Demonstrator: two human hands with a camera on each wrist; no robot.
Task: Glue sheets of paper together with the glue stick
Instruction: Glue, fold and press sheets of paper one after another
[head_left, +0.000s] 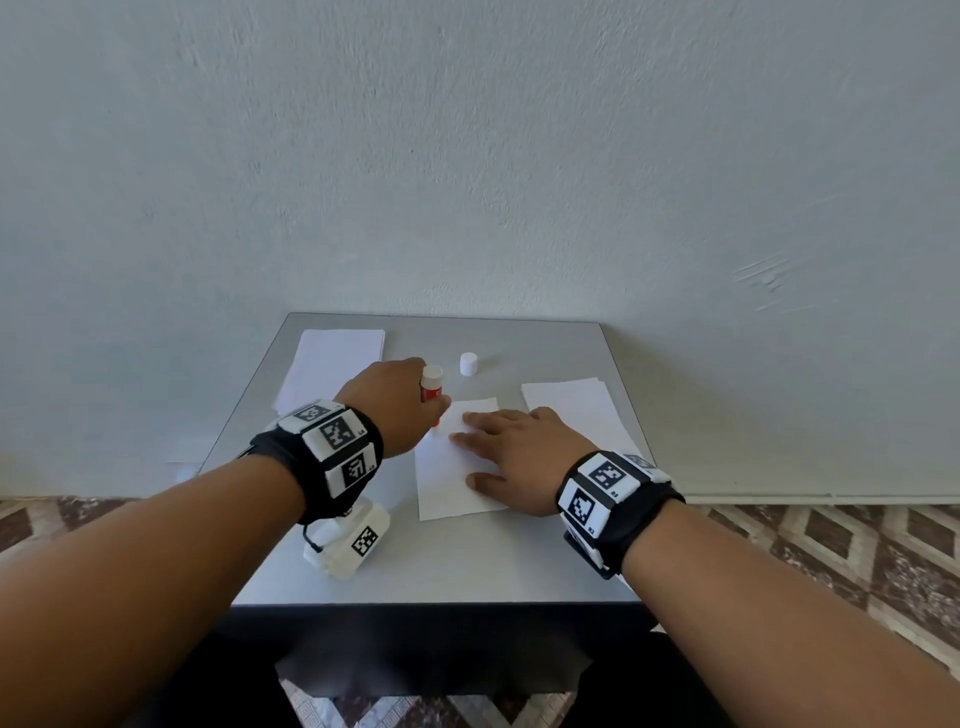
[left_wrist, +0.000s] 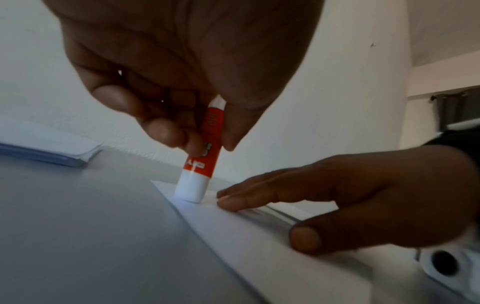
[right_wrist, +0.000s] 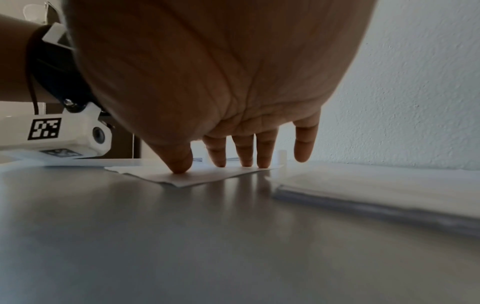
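A single white sheet lies in the middle of the grey table. My left hand grips a red and white glue stick, held nearly upright with its lower end on the sheet's far left corner. My right hand lies flat on the sheet, thumb and fingers spread and pressing it down; the little finger is raised. The stick's white cap stands alone farther back.
One stack of white paper sits at the table's far left, another stack at the right, close to my right hand. A wall rises directly behind the table. The table's front edge runs below my wrists, patterned floor beyond.
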